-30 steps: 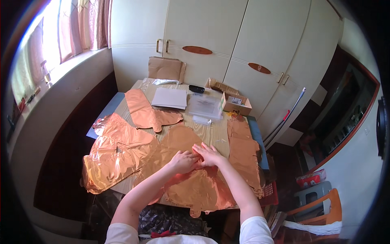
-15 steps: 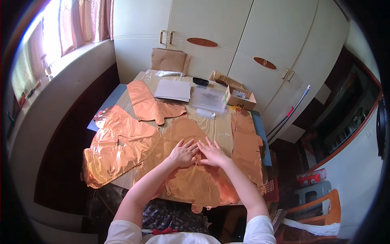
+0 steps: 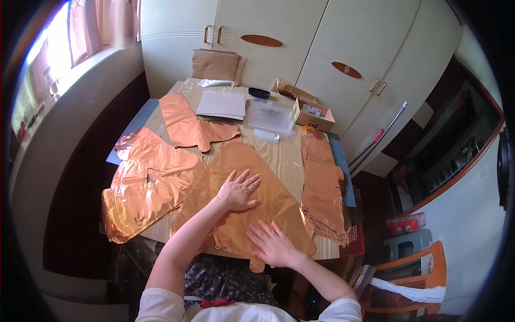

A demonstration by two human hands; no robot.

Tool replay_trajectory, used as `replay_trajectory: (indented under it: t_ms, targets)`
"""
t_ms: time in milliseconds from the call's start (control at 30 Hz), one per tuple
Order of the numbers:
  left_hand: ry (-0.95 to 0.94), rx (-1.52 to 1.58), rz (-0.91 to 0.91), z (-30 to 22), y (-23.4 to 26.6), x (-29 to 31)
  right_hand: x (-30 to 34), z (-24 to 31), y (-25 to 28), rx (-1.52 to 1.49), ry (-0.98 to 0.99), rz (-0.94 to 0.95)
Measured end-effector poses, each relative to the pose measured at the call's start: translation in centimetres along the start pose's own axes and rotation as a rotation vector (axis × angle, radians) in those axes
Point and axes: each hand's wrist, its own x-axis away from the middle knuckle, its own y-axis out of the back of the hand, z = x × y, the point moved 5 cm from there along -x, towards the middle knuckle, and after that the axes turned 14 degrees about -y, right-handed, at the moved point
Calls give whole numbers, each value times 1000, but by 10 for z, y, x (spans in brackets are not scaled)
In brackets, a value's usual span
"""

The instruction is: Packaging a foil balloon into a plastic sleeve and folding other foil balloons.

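A large copper-coloured foil balloon, flat and uninflated, lies at the near middle of the wooden table. My left hand rests palm down on its upper part, fingers spread. Closer to me, my right hand lies flat on the lower right part of the foil, fingers stretched out. Its surface looks mostly smooth, with a small tab hanging over the table's near edge. To the left lies a crinkled, shiny foil balloon. Behind that is another flat foil balloon. A stack of folded foil balloons is at the right.
White sheets, a clear plastic sleeve, a black object and an open cardboard box stand toward the table's back. Brown cardboard leans by the cabinet. A wooden chair is at the right.
My hands have moved apart: the right came down toward me, the left shifted slightly up. The foil under them lies flatter, its lower right side spread out. The view has shifted slightly.
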Motion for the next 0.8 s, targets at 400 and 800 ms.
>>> replay_trajectory:
  t_ms: [400,800]
  targets:
    - [-50,-7,5,-1,6,2,127,23,-51,-1344,-674,-7]
    - [-35,-37,35,-1,5,1,99,-3,-44,-1975,-1014,-230]
